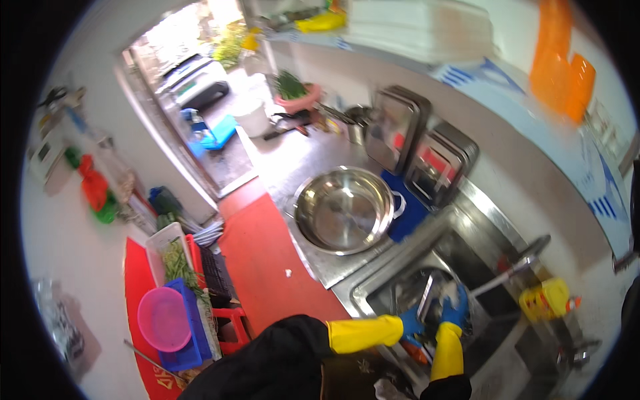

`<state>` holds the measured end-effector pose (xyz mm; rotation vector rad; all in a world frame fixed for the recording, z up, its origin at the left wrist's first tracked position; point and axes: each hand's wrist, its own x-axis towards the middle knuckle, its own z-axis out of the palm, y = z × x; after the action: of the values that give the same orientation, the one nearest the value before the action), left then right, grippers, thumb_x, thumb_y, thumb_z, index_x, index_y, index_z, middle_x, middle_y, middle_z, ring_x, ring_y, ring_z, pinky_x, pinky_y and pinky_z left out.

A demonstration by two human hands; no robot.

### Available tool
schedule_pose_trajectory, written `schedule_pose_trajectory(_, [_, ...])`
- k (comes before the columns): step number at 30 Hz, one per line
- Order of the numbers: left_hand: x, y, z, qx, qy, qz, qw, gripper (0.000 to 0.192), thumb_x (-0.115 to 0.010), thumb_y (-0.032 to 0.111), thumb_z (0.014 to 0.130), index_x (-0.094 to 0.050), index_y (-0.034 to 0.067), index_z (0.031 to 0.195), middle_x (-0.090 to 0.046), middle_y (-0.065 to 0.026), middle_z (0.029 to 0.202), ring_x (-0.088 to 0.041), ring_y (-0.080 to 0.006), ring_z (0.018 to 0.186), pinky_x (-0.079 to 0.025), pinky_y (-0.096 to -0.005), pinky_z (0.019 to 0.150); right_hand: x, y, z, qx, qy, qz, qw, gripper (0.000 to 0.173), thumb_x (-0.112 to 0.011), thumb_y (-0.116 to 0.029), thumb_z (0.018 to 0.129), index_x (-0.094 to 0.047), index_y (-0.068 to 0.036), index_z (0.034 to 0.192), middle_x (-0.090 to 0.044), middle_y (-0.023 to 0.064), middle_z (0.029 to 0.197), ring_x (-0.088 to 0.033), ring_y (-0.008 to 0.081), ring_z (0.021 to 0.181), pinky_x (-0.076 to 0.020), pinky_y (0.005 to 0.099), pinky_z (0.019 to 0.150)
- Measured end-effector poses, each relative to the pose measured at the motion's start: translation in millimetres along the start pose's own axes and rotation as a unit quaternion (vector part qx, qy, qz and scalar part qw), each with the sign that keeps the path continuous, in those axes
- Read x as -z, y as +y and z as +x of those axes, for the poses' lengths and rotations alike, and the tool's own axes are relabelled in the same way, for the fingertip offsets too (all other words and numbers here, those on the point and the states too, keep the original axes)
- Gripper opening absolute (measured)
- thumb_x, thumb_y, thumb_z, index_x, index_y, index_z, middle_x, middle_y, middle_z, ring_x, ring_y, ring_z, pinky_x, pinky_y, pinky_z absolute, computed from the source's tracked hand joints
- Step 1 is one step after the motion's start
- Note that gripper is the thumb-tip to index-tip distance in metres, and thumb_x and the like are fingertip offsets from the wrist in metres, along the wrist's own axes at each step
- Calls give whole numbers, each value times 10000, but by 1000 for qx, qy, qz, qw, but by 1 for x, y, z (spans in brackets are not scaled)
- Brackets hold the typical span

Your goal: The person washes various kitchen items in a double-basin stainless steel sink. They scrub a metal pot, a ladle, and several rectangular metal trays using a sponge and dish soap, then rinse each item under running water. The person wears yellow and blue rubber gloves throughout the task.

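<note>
My left hand, in a blue and yellow rubber glove, grips a shiny metal utensil over the sink basin. It looks like a flat steel piece, but blur hides its exact kind. My right hand, gloved the same way, holds a pale sponge or cloth close to it. Beneath both hands is the stainless steel sink, with dark, wet contents that I cannot make out. The faucet spout reaches toward my right hand from the right.
A large steel basin stands on the counter beyond the sink. Two steel trays lean near the wall on a blue cloth. A yellow bottle stands right. Red matting covers the floor; a pink bowl sits left.
</note>
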<state>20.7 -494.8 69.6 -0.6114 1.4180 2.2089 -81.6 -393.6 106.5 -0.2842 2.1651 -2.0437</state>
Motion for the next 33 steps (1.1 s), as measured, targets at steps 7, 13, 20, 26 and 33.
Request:
schedule_pose_trajectory(7, [32, 17, -10, 62, -120, -129, 982, 630, -588, -99, 821, -422, 128, 1384, -629, -131, 1199, -635, -356, 1080, -584, -529, 842, -2, 20, -4, 138, -83, -43, 986, 394, -619, -126, 895, -570, -16, 1269, -631, 195, 1206, -613, 315, 1132, -474, 375, 982])
schedule_pose_trajectory(13, [1, 64, -39, 12, -26, -36, 999, 576, -496, -132, 833, -379, 0, 1381, -568, -246, 1243, -642, -419, 1049, -581, -578, 854, 8, 5, -16, 8, 8, -130, 991, 537, -675, -30, 811, -552, -68, 1332, -611, 172, 1250, -576, 268, 1190, -448, 360, 1011])
schedule_pose_trajectory(20, [17, 73, -34, 71, -31, -69, 995, 542, -513, -138, 813, -442, -2, 1332, -604, -224, 1187, -651, -407, 1025, -591, -555, 853, 27, 11, -50, 49, -37, -23, 998, 476, -676, -56, 814, -586, -73, 1281, -636, 161, 1206, -613, 312, 1130, -485, 383, 982])
schedule_pose_trajectory(26, [10, 64, -27, 66, -57, -37, 996, 478, -566, -133, 836, -493, -20, 1295, -609, -228, 1199, -649, -402, 1041, -580, -546, 890, 27, -5, -39, 148, -157, -157, 964, 553, -718, -73, 780, -571, -90, 1313, -621, 171, 1242, -597, 338, 1134, -450, 401, 1020])
schedule_pose_trajectory(33, [10, 81, -22, 126, -59, -80, 987, 564, -502, -171, 788, -469, 10, 1321, -618, -224, 1176, -647, -391, 1052, -601, -533, 834, 18, -32, -31, 168, -45, -184, 967, 509, -690, -45, 766, -619, -123, 1264, -635, 178, 1187, -635, 365, 1055, -523, 399, 890])
